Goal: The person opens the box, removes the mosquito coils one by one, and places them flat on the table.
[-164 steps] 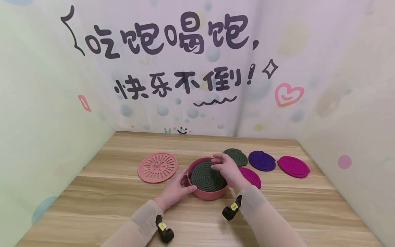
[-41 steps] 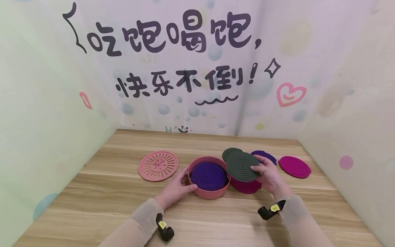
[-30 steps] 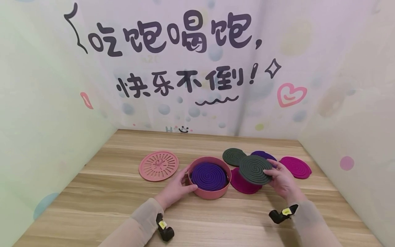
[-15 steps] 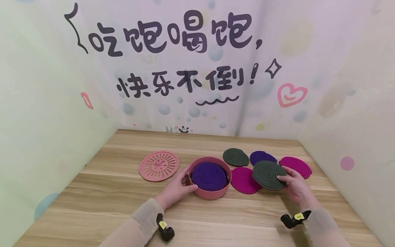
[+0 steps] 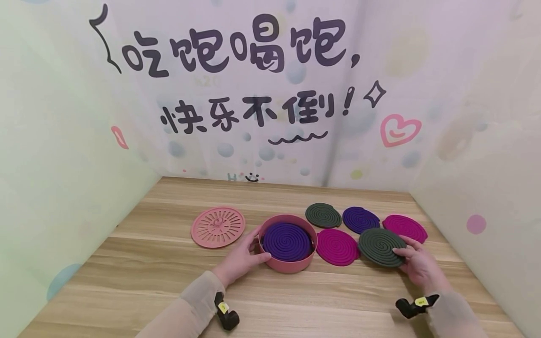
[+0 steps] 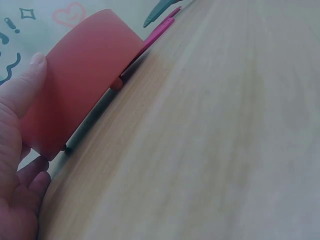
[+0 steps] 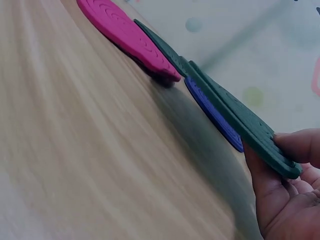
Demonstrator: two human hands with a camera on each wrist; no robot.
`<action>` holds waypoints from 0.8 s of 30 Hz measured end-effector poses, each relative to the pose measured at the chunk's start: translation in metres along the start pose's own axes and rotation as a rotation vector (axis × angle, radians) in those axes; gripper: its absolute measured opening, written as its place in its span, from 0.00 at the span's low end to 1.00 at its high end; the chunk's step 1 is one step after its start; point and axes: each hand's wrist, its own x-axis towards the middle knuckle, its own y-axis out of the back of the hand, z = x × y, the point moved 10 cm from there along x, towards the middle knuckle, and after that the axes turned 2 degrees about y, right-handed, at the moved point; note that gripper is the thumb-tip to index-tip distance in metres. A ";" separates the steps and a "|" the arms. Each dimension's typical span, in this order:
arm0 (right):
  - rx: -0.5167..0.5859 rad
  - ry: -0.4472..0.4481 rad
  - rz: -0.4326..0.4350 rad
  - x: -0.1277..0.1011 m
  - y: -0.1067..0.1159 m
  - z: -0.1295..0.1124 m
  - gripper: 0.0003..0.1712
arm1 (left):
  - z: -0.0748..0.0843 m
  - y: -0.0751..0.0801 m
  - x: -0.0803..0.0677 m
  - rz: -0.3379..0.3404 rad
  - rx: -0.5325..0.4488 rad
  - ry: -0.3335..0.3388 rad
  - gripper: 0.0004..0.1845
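My right hand (image 5: 422, 268) pinches a dark green spiral coaster (image 5: 379, 246) by its right edge, thumb on top and fingers beneath. In the right wrist view this green coaster (image 7: 240, 115) is tilted over the table, with its shadow below. My left hand (image 5: 238, 260) holds the left side of a round pink holder (image 5: 287, 266), thumb at the front wall and fingers round the far side. Inside the holder lies a purple-blue spiral coaster (image 5: 286, 241). Small feet show under the pink wall (image 6: 85, 75) in the left wrist view.
A slotted pink lid (image 5: 217, 227) lies left of the holder. To its right lie a magenta coaster (image 5: 337, 247), another green one, the back green coaster (image 5: 323, 215), a blue coaster (image 5: 361, 219) and a second magenta coaster (image 5: 405, 227). A lettered curtain (image 5: 253, 164) closes off the back.
The green coaster was in the pink holder; my right hand has lifted it out and carried it right and lower, past the near magenta coaster. The purple-blue one is now exposed. My left hand stays put.
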 end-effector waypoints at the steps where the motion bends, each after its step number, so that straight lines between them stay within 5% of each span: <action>1: -0.010 -0.006 0.007 -0.001 0.002 0.000 0.28 | 0.000 0.000 0.000 0.000 -0.001 -0.002 0.42; 17: -0.103 -0.067 0.059 -0.004 0.015 0.007 0.27 | 0.000 0.000 0.000 0.011 0.014 0.005 0.43; 24: -0.183 -0.069 0.106 -0.005 0.018 0.008 0.23 | 0.023 0.000 -0.009 -0.013 -0.014 -0.013 0.42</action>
